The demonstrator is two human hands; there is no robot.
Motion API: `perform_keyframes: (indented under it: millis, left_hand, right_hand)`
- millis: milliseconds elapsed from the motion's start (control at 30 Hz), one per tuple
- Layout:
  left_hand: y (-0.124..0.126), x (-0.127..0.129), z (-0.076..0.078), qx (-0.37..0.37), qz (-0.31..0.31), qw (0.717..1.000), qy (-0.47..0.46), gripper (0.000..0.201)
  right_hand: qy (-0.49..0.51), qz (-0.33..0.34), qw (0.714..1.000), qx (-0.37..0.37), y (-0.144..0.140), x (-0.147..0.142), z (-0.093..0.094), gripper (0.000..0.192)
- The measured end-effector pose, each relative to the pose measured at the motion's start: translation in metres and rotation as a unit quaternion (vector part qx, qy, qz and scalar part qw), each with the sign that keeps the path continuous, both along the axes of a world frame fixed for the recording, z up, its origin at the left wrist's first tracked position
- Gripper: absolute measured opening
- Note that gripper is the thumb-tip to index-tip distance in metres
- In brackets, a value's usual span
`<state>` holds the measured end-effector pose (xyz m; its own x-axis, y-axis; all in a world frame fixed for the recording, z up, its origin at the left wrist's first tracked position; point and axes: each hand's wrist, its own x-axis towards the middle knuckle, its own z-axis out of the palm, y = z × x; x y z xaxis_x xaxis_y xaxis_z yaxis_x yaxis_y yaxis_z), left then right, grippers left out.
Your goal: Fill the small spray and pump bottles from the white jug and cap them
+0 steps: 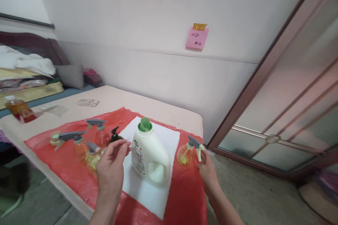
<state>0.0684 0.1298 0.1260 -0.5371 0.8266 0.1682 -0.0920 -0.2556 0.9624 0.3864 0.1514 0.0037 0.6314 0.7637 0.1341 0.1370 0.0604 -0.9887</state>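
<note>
On the table [158,107], the white jug [150,153] stands open on a white cloth [148,190] between my hands; a careless elbow could tip it. My right hand [207,170] closes its grip on the yellow spray bottle [186,153] (at its trigger). My left hand [111,168] hovers half open, holding nothing, just beside the jug.

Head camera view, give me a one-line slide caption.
Right hand touches a spray bottle beside a white jug; left hand hovers.
</note>
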Motion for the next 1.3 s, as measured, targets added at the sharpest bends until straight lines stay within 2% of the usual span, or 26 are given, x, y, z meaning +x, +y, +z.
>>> perform_keyframes:
  millis: [100, 233, 333, 433, 533, 633, 833, 1000, 1067, 1167, 1233, 1300]
  left_hand:
    - [0.0, -0.001, -0.002, -0.006, -0.004, 1.0, 0.009, 0.031]
    - [0.0, 0.0, -0.006, -0.021, -0.021, 0.999, 0.022, 0.032]
    - [0.0, 0.006, -0.005, -0.03, -0.024, 0.999, 0.029, 0.033]
    - [-0.001, 0.013, -0.002, -0.021, -0.023, 0.998, 0.046, 0.033]
    - [-0.003, 0.018, 0.001, -0.024, -0.025, 0.997, 0.065, 0.034]
    - [-0.005, 0.018, 0.002, -0.039, -0.023, 0.996, 0.078, 0.038]
    - [-0.003, 0.017, -0.003, -0.049, -0.014, 0.991, 0.121, 0.041]
    - [-0.006, 0.029, -0.015, 0.002, -0.014, 0.979, 0.202, 0.036]
    - [-0.012, 0.042, -0.025, 0.06, -0.023, 0.963, 0.261, 0.034]
    - [-0.023, 0.064, -0.049, 0.139, -0.083, 0.919, 0.359, 0.034]
    - [-0.03, 0.077, -0.065, 0.154, -0.159, 0.875, 0.431, 0.035]
    - [-0.04, 0.086, -0.074, 0.163, -0.193, 0.859, 0.445, 0.033]
  right_hand:
    - [0.032, -0.058, 0.998, 0.017, -0.007, 0.013, 0.014, 0.035]
    - [0.005, -0.135, 0.988, 0.067, -0.029, 0.01, 0.056, 0.047]
    - [-0.028, -0.124, 0.988, 0.087, -0.047, -0.019, 0.084, 0.047]
    - [-0.026, -0.033, 0.997, 0.068, -0.057, -0.056, 0.094, 0.042]
    - [-0.027, 0.092, 0.995, 0.029, -0.057, -0.084, 0.091, 0.045]
    - [-0.02, 0.161, 0.987, 0.004, -0.049, -0.1, 0.08, 0.048]
    - [-0.021, 0.213, 0.977, 0.012, -0.037, -0.109, 0.059, 0.047]
    - [-0.044, 0.193, 0.98, 0.016, -0.035, -0.113, 0.053, 0.048]
    - [-0.054, 0.189, 0.98, 0.021, -0.035, -0.115, 0.05, 0.046]
    - [-0.065, 0.186, 0.98, 0.033, -0.039, -0.116, 0.045, 0.042]
    - [-0.068, 0.179, 0.981, 0.041, -0.047, -0.116, 0.043, 0.04]
    - [-0.072, 0.17, 0.982, 0.049, -0.064, -0.116, 0.045, 0.037]
